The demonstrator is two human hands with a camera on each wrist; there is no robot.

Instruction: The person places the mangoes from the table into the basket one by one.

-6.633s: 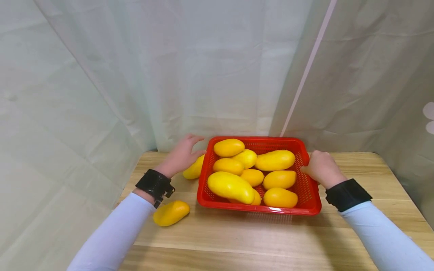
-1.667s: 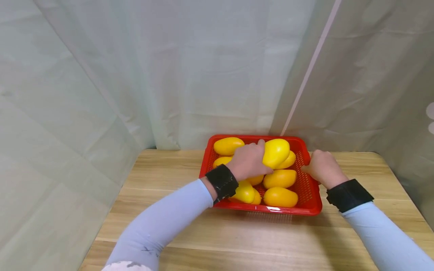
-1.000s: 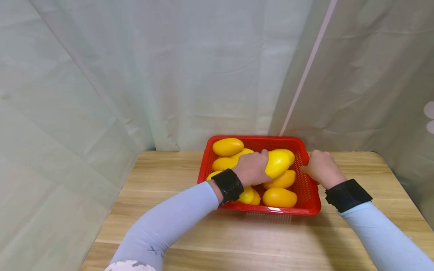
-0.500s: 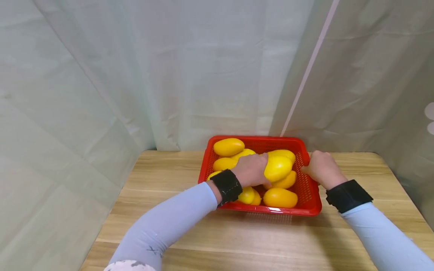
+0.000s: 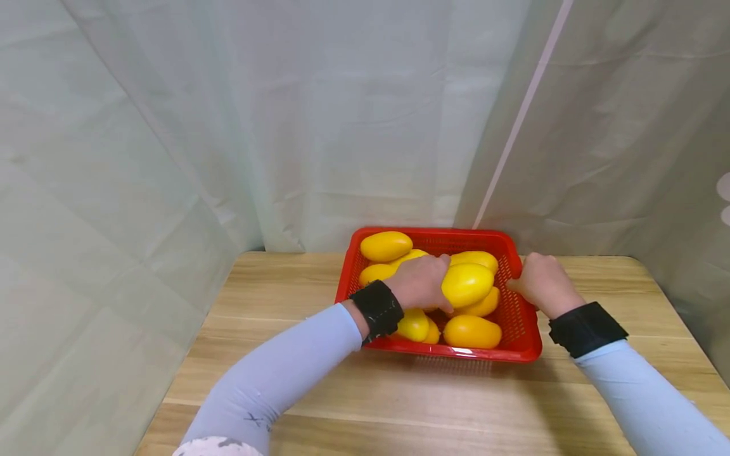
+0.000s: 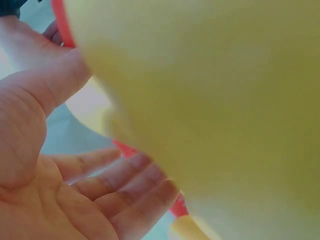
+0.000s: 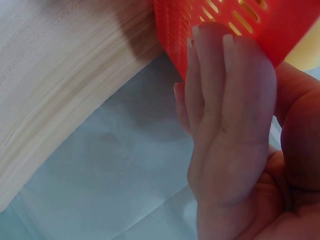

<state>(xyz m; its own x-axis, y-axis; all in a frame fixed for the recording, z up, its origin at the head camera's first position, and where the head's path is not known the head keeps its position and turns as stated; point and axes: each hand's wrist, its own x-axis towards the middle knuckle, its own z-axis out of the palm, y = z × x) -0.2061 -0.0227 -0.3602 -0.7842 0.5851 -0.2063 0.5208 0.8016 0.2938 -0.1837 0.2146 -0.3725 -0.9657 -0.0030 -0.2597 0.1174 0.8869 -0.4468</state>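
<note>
A red plastic basket [image 5: 450, 354] with perforated walls holds several yellow mangoes. Over its middle, my left hand [image 5: 419, 282] holds the near left end of one mango [image 5: 469, 285], thumb toward me and fingers on the far side. That mango lies over an orange-yellow mango [image 5: 485, 304], with another mango [image 5: 476, 259] behind it. A big yellow surface fills much of the left wrist view, overlapping the thumb [image 6: 55, 80] and fingertips. My right hand [image 5: 544, 285] grips the basket's right rim; in the right wrist view its fingers [image 7: 240, 110] press the outer wall.
The basket stands on a wooden table [image 5: 274, 278] near the back edge. A pale grey curtain [image 5: 353, 126] hangs behind and at both sides. A long mango [image 5: 386, 246] lies in the basket's back left corner, and another mango [image 5: 472, 331] at the front right.
Two mangoes once on the table left of the basket are gone from there. My left hand has moved into the basket, lowering its mango toward the front. The right hand stays at the rim.
</note>
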